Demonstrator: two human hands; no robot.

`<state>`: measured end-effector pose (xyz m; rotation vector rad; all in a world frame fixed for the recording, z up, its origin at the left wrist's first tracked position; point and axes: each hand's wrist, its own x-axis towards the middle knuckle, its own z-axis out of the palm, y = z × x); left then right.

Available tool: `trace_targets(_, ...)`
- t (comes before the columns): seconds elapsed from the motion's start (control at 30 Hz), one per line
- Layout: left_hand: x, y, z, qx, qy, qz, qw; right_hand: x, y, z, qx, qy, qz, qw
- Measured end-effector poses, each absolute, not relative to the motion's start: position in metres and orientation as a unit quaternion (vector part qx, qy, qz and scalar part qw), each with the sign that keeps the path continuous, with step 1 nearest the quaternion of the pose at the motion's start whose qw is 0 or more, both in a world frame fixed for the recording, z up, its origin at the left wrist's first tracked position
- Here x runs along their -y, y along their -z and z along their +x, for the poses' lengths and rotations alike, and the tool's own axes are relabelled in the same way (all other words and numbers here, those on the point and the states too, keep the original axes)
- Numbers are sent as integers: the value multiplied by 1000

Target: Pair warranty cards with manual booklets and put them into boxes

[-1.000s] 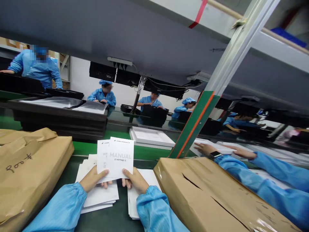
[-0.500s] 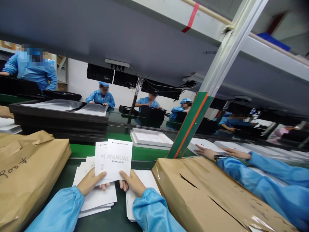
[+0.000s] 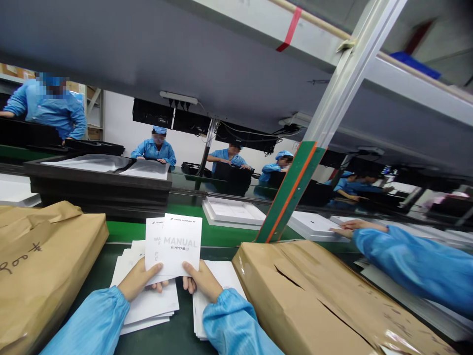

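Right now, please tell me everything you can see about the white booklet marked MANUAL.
The booklet is thin white paper, printed "MANUAL" and "HYTAB" in grey, with a small line at the top. It is held upright and slightly tilted, overlapping a second white sheet behind it. The left hand and right hand pinch its lower edge, above white paper stacks.

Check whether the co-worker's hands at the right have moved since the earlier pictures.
Yes. One hand has gone from view; the other co-worker's hand now lies farther right of the green post on the white tray.

Matt white paper manuals (image 3: 177,244), crinkled brown kraft-paper parcels (image 3: 318,301) under glossy tape, smooth blue cloth sleeves (image 3: 236,325).
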<state>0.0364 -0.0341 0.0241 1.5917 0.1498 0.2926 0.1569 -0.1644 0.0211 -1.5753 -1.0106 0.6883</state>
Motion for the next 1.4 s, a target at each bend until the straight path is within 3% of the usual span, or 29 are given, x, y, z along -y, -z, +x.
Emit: trace_targets(1.4,34,-23,39,-79,-136,718,678,164,-23,156,427,-281,-669,540)
